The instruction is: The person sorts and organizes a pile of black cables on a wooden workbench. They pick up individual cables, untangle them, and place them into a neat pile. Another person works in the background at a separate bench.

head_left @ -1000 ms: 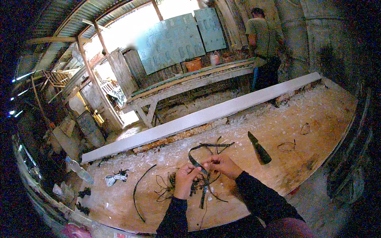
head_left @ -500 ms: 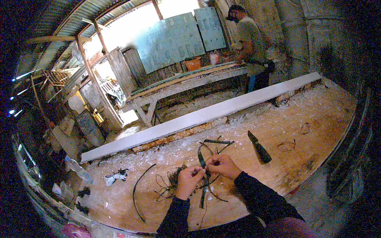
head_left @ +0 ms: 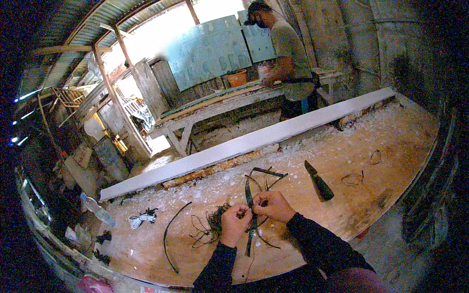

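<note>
Over the near middle of the wooden tabletop (head_left: 391, 185), two bare hands work close together, fingertips almost meeting. The left hand (head_left: 235, 223) is nearly closed, fingers curled and thumb pressed in, pinching a dark flat strip (head_left: 249, 194). The right hand (head_left: 274, 206) is bent the same way, its fingertips on that strip from the other side; what else lies inside either grip I cannot tell. The strip stands up between them, its upper part beyond the fingers.

Below the hands another dark length (head_left: 249, 242) lies on the wood; whether it joins the held strip I can't make out. Just left of the left hand sits a tangle of dark cord (head_left: 213, 227), and farther left a curved black strip (head_left: 168, 234) and a tied bundle of white cord (head_left: 141, 219). Right of the right hand lies a dark, pointed, tapering object (head_left: 320, 184), with a thin loop (head_left: 351, 179) past it.

Along the far edge runs a long white board (head_left: 254, 145). Across the room a co-worker (head_left: 289, 49) bends over a bench (head_left: 222, 101) near an orange pot (head_left: 237, 78).
</note>
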Demonstrator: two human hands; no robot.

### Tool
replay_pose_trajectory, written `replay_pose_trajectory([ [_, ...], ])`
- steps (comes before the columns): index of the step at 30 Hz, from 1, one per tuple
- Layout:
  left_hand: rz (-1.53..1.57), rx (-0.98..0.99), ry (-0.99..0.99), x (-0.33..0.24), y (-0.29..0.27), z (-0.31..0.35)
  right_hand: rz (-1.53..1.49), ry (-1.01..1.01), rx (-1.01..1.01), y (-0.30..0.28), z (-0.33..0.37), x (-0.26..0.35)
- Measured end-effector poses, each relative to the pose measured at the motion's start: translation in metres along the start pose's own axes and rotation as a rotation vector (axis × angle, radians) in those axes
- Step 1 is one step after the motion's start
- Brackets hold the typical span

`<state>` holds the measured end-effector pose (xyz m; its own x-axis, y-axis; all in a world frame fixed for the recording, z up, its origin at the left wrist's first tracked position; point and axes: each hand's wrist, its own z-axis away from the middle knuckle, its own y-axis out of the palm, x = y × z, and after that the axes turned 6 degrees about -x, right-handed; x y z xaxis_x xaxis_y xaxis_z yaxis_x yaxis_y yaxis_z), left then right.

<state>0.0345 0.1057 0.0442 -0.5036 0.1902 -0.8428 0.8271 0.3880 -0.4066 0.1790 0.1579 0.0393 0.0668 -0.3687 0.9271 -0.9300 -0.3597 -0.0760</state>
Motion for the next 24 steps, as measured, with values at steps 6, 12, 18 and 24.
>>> replay_pose_trajectory([
  [6, 0.108, -0.081, 0.162, 0.0027, 0.0059, 0.0019, 0.016, -0.02, -0.019, 0.0027, 0.0021, 0.0034],
  [12, 0.107, -0.079, 0.171, 0.0007, 0.005, 0.0049, -0.02, 0.03, -0.031, 0.0062, 0.0042, 0.0049],
  [18, 0.148, -0.07, 0.248, 0.0019, 0.0053, 0.0047, 0.107, -0.053, -0.044, 0.0065, 0.0047, 0.006],
  [24, 0.361, -0.02, 0.046, 0.0024, 0.0056, 0.0052, 0.06, -0.079, -0.069, 0.0038, 0.0033, 0.0081],
])
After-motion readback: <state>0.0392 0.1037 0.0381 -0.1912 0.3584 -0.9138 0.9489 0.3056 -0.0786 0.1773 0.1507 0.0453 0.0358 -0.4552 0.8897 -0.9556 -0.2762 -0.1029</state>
